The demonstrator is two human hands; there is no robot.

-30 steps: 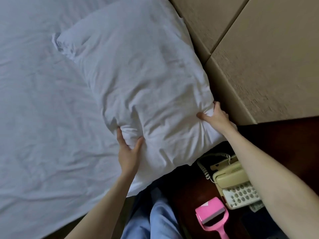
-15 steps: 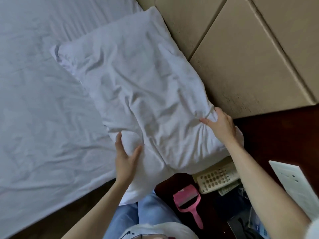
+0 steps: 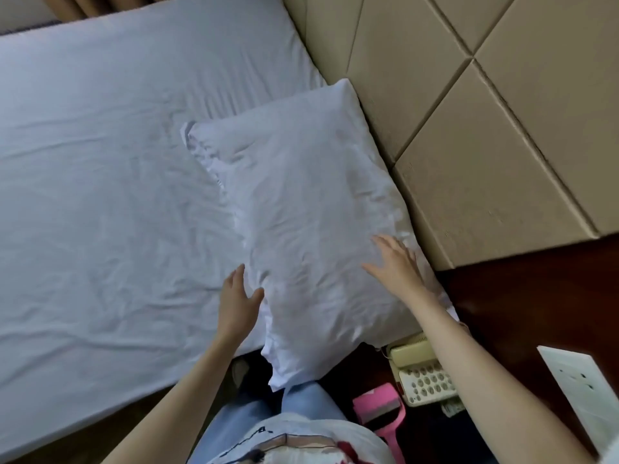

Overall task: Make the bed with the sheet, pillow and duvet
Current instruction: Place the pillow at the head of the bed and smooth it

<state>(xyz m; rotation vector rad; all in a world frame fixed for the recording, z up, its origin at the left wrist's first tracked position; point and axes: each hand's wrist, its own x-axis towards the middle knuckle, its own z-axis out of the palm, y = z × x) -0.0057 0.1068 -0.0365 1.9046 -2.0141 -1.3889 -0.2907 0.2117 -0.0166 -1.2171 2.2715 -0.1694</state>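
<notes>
A white pillow lies flat at the head of the bed, along the padded headboard. Its near end hangs over the mattress edge. A wrinkled white sheet covers the mattress. My left hand is at the pillow's left near edge, fingers straight, thumb spread. My right hand is spread flat over the pillow's right near part, fingers straight. Neither hand grips the fabric. No duvet is in view.
A dark wooden nightstand stands to the right of the bed with a cream telephone, a pink lint roller and a white panel. My legs in jeans stand against the bed's side.
Both hands have let go of the pillow's near corners and opened. The pillow has dropped flat onto the bed by the headboard. The view has pulled back to show more of the bed.
</notes>
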